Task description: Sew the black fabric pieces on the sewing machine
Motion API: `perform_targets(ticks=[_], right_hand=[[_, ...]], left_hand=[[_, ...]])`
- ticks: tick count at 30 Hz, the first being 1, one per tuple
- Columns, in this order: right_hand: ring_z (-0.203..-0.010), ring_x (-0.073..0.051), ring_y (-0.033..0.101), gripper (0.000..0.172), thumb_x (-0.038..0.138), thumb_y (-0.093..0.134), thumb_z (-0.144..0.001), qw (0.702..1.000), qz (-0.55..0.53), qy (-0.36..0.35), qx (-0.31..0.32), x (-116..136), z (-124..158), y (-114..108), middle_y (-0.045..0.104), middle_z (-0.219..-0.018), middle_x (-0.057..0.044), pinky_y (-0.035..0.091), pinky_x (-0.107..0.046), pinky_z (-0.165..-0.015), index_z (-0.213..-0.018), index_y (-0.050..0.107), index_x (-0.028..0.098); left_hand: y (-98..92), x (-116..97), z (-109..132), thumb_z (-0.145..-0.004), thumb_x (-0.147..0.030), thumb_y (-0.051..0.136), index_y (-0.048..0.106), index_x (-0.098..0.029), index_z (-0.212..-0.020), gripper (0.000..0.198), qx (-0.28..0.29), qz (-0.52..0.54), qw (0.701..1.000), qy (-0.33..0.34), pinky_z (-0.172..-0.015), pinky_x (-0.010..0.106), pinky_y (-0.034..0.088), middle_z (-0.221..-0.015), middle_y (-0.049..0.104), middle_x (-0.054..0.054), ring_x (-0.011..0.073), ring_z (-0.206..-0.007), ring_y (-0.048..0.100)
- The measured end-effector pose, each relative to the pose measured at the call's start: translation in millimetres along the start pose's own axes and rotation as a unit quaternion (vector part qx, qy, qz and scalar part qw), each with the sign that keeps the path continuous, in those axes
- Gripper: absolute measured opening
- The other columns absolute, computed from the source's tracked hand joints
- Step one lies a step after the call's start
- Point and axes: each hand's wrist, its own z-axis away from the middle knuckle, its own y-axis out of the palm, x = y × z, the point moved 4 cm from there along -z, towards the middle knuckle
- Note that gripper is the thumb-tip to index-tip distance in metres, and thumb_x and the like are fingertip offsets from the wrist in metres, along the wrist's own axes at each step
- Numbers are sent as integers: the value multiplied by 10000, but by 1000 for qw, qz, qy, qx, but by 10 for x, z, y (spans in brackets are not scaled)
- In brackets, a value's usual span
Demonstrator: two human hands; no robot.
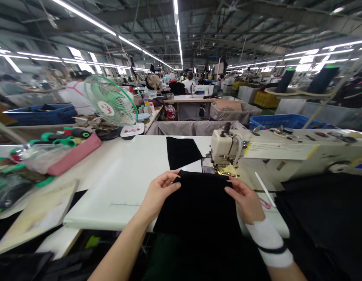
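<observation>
A black fabric piece is stretched between my two hands at the front of the sewing table. My left hand pinches its upper left corner between thumb and fingers. At the upper right corner, my right hand grips the same piece; a white band covers that wrist. Just beyond the cloth's top edge stands the sewing machine head, its needle area close to my right fingers. A second black fabric piece lies flat on the white tabletop, left of the machine.
To the right are a white pen-like stick and a pile of black fabric. A green fan, a pink pouch and thread spools are on the left. Blue crates and people stand farther back.
</observation>
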Motion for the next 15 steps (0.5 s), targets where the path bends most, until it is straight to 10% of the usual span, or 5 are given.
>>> perform_targets(ticks=[6, 15], right_hand=[[-1201, -316, 578, 396, 472, 887, -530, 987, -121, 85, -63, 32, 172, -111, 701, -1162, -86, 392, -470, -1103, -816, 770, 224], [-1176, -301, 604, 378, 494, 817, -669, 993, -46, 56, -91, 179, 291, -221, 709, -1158, -95, 521, -397, -979, -912, 784, 207]], left_hand=[[38, -151, 151, -690, -291, 812, 790, -210, -812, 148, -4, 7, 1000, 4, -999, 320, 440, -1183, 663, 67, 236, -1099, 607], [71, -228, 234, -801, -369, 740, 795, -215, -888, 186, -23, 7, 1000, 14, -974, 302, 447, -1116, 701, 62, 217, -1049, 624]])
